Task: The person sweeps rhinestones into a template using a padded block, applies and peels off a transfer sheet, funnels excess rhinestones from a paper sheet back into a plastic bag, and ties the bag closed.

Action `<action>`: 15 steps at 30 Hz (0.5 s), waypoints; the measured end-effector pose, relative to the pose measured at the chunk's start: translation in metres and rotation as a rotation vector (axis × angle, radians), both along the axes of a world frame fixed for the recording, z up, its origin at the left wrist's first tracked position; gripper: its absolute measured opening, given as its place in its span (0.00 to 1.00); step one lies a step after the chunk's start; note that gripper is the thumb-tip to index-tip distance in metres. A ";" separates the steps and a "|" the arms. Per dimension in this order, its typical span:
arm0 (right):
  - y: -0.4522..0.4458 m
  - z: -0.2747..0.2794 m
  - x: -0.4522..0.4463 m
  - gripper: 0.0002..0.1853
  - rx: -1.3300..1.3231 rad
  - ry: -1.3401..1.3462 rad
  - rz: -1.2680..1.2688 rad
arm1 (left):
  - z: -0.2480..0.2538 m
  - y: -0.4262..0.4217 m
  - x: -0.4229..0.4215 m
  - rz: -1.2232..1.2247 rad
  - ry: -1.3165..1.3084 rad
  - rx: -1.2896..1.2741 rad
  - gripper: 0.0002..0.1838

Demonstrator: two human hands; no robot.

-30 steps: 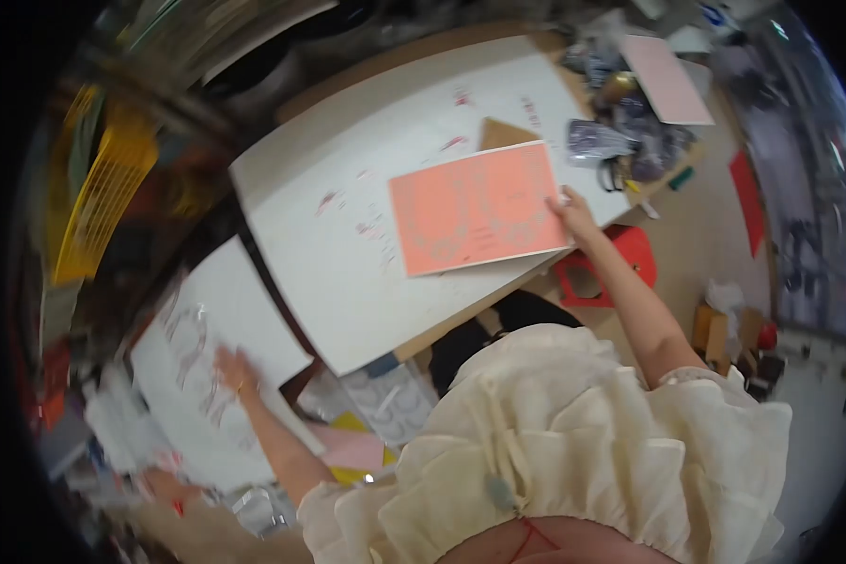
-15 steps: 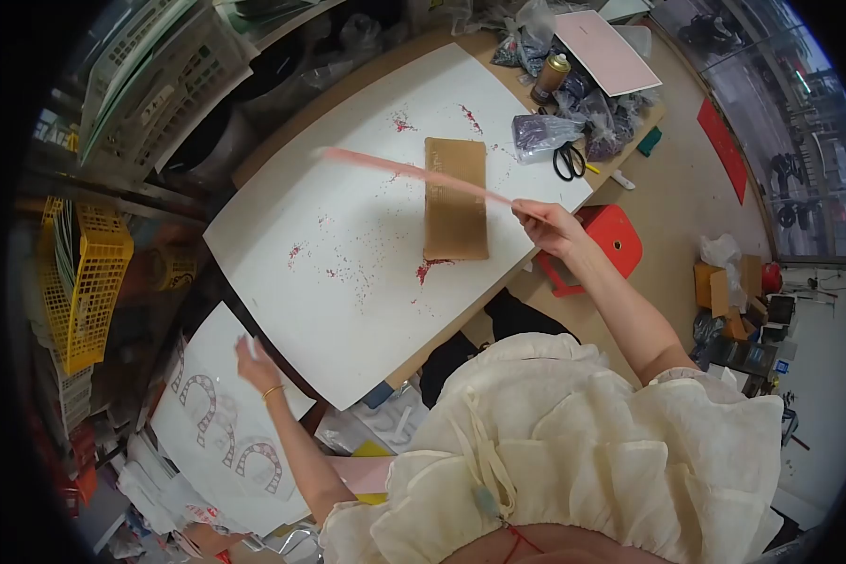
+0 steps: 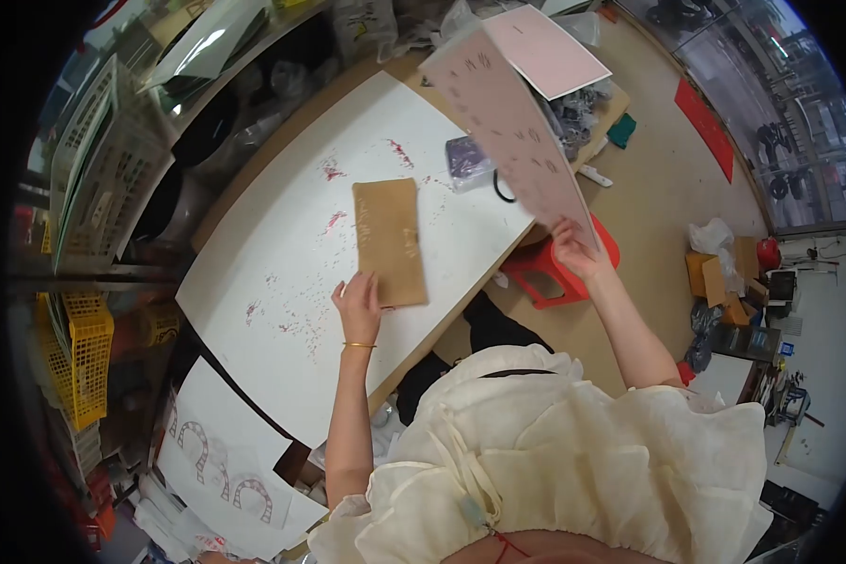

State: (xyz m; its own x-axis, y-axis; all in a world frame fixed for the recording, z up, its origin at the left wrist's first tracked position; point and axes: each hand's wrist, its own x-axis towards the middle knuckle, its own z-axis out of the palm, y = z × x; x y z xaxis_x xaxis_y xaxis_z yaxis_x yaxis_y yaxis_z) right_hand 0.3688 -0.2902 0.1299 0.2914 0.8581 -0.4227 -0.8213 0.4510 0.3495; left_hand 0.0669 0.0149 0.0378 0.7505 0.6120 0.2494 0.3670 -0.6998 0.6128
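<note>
My right hand point(image 3: 578, 250) grips the lower corner of a large pink board point(image 3: 512, 127), held up and tilted at the table's right side, with small dark marks on the face I see. My left hand point(image 3: 358, 305) touches the lower left edge of a brown cardboard piece point(image 3: 390, 244), which lies flat on the white sheet point(image 3: 301, 221); its fingers are bent and apart. Small red bits point(image 3: 332, 170) are scattered over the sheet around the cardboard.
Another pink board point(image 3: 547, 47) lies on plastic bags at the far right. Partly behind the raised board are a purple packet point(image 3: 467, 162) and black scissors. A red stool point(image 3: 540, 274) stands by the table. Patterned paper point(image 3: 226, 465) lies lower left.
My right hand has turned the board from its orange face to its pale marked face and raised it to the right. My left hand has moved from the patterned paper to the cardboard.
</note>
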 end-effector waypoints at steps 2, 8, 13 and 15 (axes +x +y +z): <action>-0.041 -0.001 0.024 0.21 -0.551 -0.530 -0.064 | 0.005 -0.017 0.032 -0.037 0.059 -0.078 0.13; -0.263 -0.083 0.039 0.28 -0.879 -0.845 -0.139 | 0.001 -0.056 0.146 -0.098 0.038 -0.144 0.15; -0.384 -0.208 0.027 0.30 -1.001 -0.820 -0.176 | 0.001 -0.082 0.272 -0.188 0.047 -0.002 0.42; -0.367 -0.244 0.022 0.26 -1.327 -0.686 -0.313 | 0.006 -0.092 0.317 -0.126 0.129 0.053 0.44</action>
